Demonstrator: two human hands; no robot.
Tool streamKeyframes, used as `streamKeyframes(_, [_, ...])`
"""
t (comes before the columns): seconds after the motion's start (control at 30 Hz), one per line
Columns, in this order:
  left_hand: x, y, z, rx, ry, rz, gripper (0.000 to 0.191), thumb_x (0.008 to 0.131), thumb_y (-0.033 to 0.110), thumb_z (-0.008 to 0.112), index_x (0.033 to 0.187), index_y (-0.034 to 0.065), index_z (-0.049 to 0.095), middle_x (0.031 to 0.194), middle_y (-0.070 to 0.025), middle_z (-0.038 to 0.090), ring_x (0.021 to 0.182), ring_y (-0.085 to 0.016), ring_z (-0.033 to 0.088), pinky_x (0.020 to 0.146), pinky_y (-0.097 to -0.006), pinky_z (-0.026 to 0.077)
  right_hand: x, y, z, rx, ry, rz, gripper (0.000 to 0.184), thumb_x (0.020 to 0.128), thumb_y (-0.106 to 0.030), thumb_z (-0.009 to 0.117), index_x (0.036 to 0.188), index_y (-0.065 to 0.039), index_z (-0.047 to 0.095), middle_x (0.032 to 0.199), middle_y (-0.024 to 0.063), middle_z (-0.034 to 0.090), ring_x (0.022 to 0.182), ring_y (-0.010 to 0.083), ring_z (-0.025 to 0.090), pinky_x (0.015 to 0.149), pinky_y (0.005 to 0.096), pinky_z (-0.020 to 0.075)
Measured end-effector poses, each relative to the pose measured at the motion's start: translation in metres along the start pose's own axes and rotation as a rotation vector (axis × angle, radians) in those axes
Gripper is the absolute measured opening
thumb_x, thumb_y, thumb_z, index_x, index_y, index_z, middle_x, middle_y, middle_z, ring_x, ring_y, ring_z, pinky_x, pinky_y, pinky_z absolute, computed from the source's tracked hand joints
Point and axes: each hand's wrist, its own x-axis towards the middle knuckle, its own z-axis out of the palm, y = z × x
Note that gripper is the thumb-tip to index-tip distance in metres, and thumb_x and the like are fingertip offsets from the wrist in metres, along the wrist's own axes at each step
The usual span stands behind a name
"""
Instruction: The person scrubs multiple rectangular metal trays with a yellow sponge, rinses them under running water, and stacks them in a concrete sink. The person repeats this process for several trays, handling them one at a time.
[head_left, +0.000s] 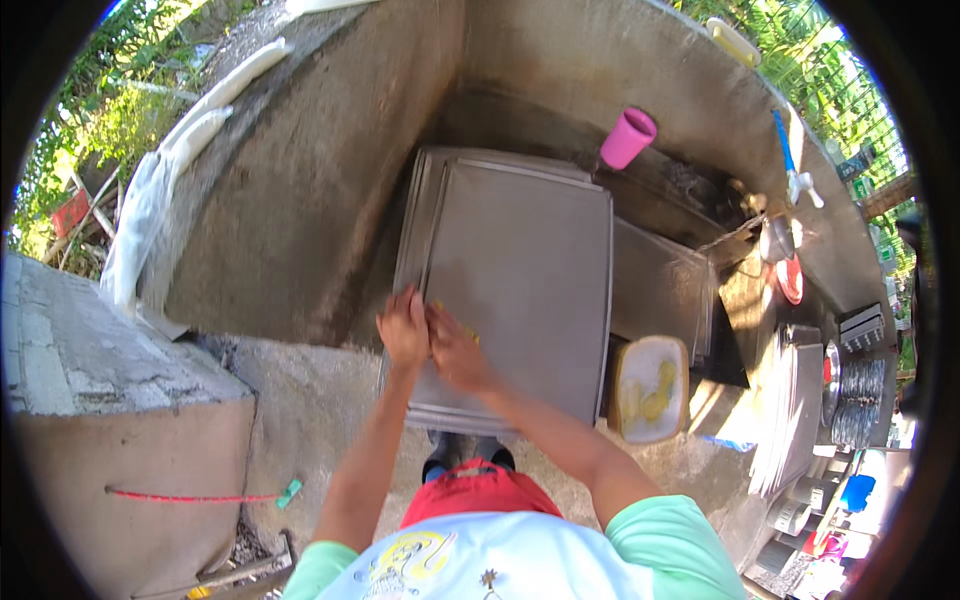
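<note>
A stack of flat metal trays (525, 262) lies before me, with the top tray's broad grey face upward. My left hand (405, 328) is at the left rim of the top tray; blur hides whether its fingers grip the rim. Right beside it, my right hand (459, 356) presses down on the tray near that same edge. Bits of a yellow sponge (472, 335) show around the right hand's fingers, and the rest is hidden under them. To the right of the stack stands a tub (685, 382) with whitish suds and yellowish patches inside.
Concrete walls (300, 202) enclose the far and left sides. A pink plastic cup (628, 139) stands beyond the stack. More trays (660, 277) lie right of it, and others (791, 405) stand farther right. A white tap (804, 184) with a blue pipe is on the right wall.
</note>
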Motion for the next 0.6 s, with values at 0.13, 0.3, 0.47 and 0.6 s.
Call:
streamKeyframes(0.13, [0.051,0.032,0.000,0.389,-0.408,-0.062,0.026,0.082,0.021,0.060,0.106,0.0238,0.066,0.099,-0.0081,0.064,0.091,-0.028,0.060,0.082,-0.0430,0.042,-0.010,-0.005,-0.014,0.011,-0.008,0.045,0.037,0.077,-0.004,0.050,0.114,0.001,0.058,0.133,0.0183,0.042,0.127,0.0334,0.037,0.107,0.0439,0.0298])
streamKeyframes(0.3, [0.025,0.025,0.041,0.536,-0.017,0.067,0.036,0.079,0.011,0.059,0.113,0.0234,0.061,0.099,-0.0037,0.055,0.094,-0.023,0.054,0.075,-0.0419,0.039,-0.079,-0.062,-0.004,0.044,-0.082,0.137,0.040,0.078,-0.001,0.049,0.117,-0.001,0.055,0.134,0.0166,0.042,0.129,0.0332,0.035,0.106,0.0451,0.0296])
streamKeyframes(0.47, [0.017,0.007,0.042,0.525,0.033,0.155,0.046,0.073,0.002,0.059,0.117,0.0165,0.058,0.094,-0.0039,0.049,0.090,-0.023,0.052,0.072,-0.0407,0.037,-0.180,-0.035,-0.095,-0.340,0.075,0.554,0.047,0.076,0.007,0.047,0.122,0.001,0.051,0.137,0.0186,0.039,0.131,0.0369,0.031,0.106,0.0471,0.0276])
streamKeyframes(0.6, [0.013,0.001,0.038,0.534,0.016,0.166,0.050,0.072,-0.001,0.059,0.120,0.0135,0.057,0.093,-0.0044,0.048,0.091,-0.022,0.052,0.071,-0.0398,0.037,-0.128,0.072,-0.127,-0.480,0.179,0.637,0.048,0.077,0.009,0.044,0.124,0.002,0.048,0.138,0.0219,0.036,0.131,0.0402,0.029,0.107,0.0462,0.0263])
